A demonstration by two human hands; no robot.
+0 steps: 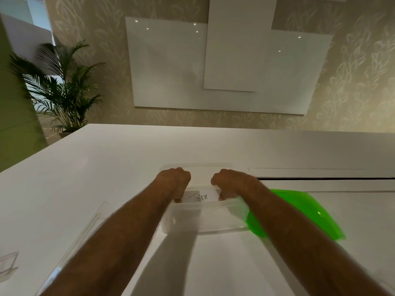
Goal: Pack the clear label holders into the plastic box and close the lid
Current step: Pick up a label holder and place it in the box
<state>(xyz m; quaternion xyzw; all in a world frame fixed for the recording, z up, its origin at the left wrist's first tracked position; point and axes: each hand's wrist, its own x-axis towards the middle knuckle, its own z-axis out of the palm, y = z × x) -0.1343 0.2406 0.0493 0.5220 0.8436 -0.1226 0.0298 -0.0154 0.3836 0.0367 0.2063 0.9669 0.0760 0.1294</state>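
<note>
One word can be read here: "TIGER", handwritten in black on a white card that stands inside the box, low in the middle of the frame. The box is a single clear plastic tub on the white table, and the card seems to sit in a clear holder, though the plastic is too faint to make out its edges. Both hands are down in the box: the left hand is curled at the card's left end and the right hand at its right end, fingers bent downward around whatever carries the card. How tightly each grip closes I cannot tell, since the fingertips are hidden behind the knuckles and the box wall. Just beside the box to the right, touching its corner and partly under the right forearm, lies one bright green lid, off the box. At the lower left of the frame two more clear holders rest on the table: a long one running under the left forearm, and a small one at the very edge. At the upper left stands a potted palm, and a whiteboard hangs on the patterned wall above centre.
</note>
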